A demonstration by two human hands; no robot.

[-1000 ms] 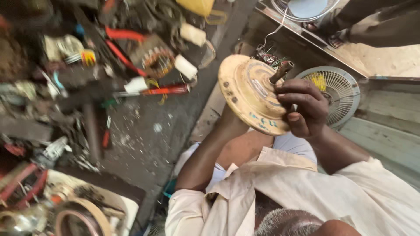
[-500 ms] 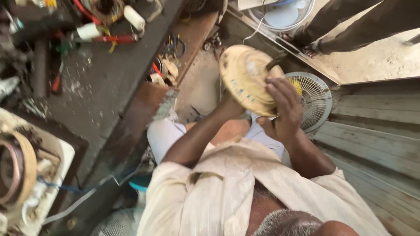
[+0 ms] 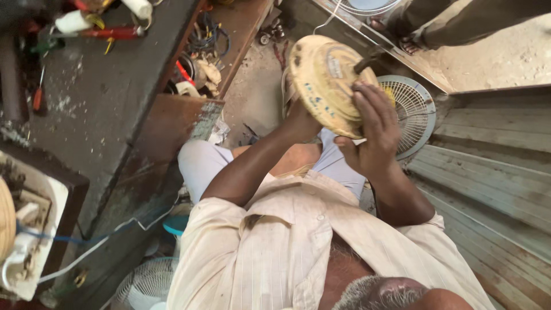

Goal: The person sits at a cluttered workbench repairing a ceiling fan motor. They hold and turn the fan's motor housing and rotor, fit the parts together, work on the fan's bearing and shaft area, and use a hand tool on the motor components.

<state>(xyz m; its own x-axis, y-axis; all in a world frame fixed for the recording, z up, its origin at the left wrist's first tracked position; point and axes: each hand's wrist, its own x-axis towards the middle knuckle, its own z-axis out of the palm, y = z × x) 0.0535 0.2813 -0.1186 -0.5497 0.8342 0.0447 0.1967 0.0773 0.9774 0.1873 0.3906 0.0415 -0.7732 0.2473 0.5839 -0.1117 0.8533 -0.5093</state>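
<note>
Above the lap, the right hand (image 3: 367, 135) is clamped on the rim of a round yellowed disc (image 3: 324, 80), held up on edge; the left hand (image 3: 298, 120) is behind it, its grip hidden. A dark stub (image 3: 367, 59) juts from the disc's face. Should the grip slacken, the disc could drop onto the fan grille (image 3: 410, 112) on the floor, well clear of the worktop (image 3: 86, 103).

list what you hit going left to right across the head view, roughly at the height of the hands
dark workbench top → wooden shelf with wires and parts → left hand → round yellowed disc → right hand → white fan grille → grey wooden planks
</note>
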